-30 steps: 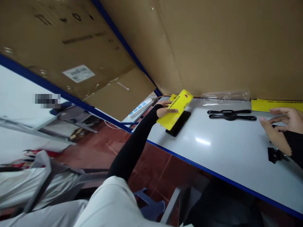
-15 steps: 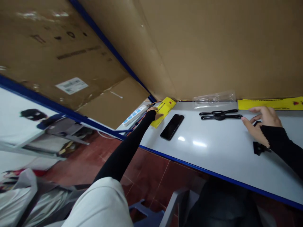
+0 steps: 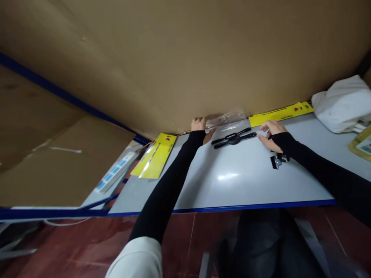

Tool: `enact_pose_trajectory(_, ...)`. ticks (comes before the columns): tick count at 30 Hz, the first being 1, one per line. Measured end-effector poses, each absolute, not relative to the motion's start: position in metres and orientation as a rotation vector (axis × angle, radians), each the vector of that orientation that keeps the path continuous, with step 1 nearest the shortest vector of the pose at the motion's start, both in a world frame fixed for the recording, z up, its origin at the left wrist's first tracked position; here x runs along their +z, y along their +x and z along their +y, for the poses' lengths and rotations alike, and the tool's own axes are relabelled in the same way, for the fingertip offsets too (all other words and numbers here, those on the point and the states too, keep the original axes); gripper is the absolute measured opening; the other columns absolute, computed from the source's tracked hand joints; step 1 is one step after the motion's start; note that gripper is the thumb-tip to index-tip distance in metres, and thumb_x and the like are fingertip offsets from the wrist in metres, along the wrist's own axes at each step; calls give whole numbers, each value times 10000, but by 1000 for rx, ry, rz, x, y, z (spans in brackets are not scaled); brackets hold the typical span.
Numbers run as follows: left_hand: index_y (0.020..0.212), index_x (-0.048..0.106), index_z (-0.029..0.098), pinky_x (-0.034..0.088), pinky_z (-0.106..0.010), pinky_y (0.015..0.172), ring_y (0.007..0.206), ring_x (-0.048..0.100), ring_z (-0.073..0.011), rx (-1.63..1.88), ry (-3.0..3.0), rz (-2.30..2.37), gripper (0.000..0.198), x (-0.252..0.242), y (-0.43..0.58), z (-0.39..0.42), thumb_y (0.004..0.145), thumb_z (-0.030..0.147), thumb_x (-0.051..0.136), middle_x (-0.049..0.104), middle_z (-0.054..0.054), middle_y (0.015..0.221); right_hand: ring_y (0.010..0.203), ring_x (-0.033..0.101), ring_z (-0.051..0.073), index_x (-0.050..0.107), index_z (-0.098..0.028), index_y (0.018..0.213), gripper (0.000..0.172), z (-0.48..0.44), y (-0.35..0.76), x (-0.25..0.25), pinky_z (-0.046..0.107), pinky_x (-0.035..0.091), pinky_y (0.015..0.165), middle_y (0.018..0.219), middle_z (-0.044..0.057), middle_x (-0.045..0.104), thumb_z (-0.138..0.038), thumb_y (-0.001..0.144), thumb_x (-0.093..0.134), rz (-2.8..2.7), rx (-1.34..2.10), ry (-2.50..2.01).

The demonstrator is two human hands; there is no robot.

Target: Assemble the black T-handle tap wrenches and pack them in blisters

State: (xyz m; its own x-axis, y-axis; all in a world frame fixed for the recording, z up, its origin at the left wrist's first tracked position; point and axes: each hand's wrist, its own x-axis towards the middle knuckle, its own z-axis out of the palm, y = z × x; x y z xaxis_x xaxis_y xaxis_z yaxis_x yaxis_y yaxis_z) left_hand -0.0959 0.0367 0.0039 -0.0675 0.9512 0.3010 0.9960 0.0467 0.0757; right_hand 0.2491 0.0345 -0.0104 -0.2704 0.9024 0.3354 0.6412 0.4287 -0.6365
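Observation:
My left hand (image 3: 202, 128) is at the back of the table, its thumb apart from the fingers, beside the left end of a clear plastic tray (image 3: 228, 120). Whether it touches the tray I cannot tell. Two long black tools (image 3: 235, 139) lie side by side in front of the tray. My right hand (image 3: 271, 134), fingers curved and apart, is at the right tip of the tools and holds nothing visible. Black and silver clips (image 3: 277, 160) lie just below it. Yellow cards (image 3: 281, 114) rest behind the right hand; another yellow package (image 3: 156, 156) lies to the left.
A tall cardboard wall (image 3: 179, 69) borders the back of the white table (image 3: 232, 193). At the left is a white power strip (image 3: 116, 172) by a blue frame. A white bag (image 3: 342, 104) and a yellow labelled item (image 3: 362, 144) are at the right.
My left hand has let go of the yellow package and moved right to the plastic tray. The view has turned right; my left sleeve now crosses where the phone lay, and the phone is not visible.

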Motion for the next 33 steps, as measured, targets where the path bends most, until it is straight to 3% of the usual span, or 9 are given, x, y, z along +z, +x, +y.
enact_pose_trajectory(3,1373,658,131,415,-585,1102,1367,494,-466,-391,-1978,-2176,610,-2,-66,50,839,414,737,634,-256,1391,634,568,160,619,-217,942,194,37,252,-14,356,528,780,974,55,685,-274,810,748,-2024,492,-1279)
enact_pose_trajectory(5,1373,663,116,410,-584,1118,1381,482,-469,-448,-1946,-2153,628,-2,-59,45,822,401,755,603,-276,1419,649,568,162,620,-215,957,193,39,254,-17,346,518,759,978,57,686,-285,822,738,-2072,517,-1256)
enact_pose_trajectory(8,1365,671,124,410,-522,1147,1384,489,-406,-573,-2010,-2009,609,-4,-57,25,850,447,719,588,-242,1444,682,578,168,626,-214,953,176,43,255,-22,331,499,733,983,62,694,-279,828,731,-2146,536,-1235)
enact_pose_trajectory(12,1305,719,199,502,-442,1055,1185,625,-316,-583,-2379,-1815,506,-13,-40,-1,910,510,665,695,-135,1251,723,608,186,643,-221,902,127,51,256,-21,321,472,706,879,36,704,-269,821,728,-2191,574,-1232)
enact_pose_trajectory(15,1261,766,199,530,-412,1015,1091,662,-301,-553,-2450,-1731,440,-21,-23,-9,971,492,613,701,-129,1156,741,615,198,660,-225,941,103,58,266,-17,337,477,717,856,37,716,-300,872,678,-2211,606,-1211)
enact_pose_trajectory(18,1267,770,176,546,-415,958,1068,664,-309,-450,-2400,-1725,431,-29,-16,-5,1031,431,514,692,-153,1134,739,600,185,686,-221,990,165,67,283,-16,343,489,735,908,44,740,-329,868,716,-2300,680,-1205)
enact_pose_trajectory(21,1334,729,186,556,-414,903,1086,641,-315,-351,-2371,-1742,432,-36,-17,1,1038,340,454,696,-154,1145,714,571,161,738,-217,1006,302,73,305,-17,328,471,708,890,23,739,-313,747,861,-2400,731,-1242)
enact_pose_trajectory(25,1317,732,174,549,-457,979,1185,577,-348,-382,-2421,-1723,427,-42,-22,5,956,268,524,691,-162,1208,773,579,139,745,-203,1200,571,77,326,-14,286,464,725,930,4,724,-360,685,937,-2630,836,-1223)
enact_pose_trajectory(33,1186,779,180,525,-514,1046,1137,641,-368,-659,-2391,-2010,352,-34,-31,0,894,229,589,699,-159,1135,748,590,145,670,-190,1178,543,68,325,-8,284,473,687,981,31,703,-397,730,898,-2478,651,-1410)
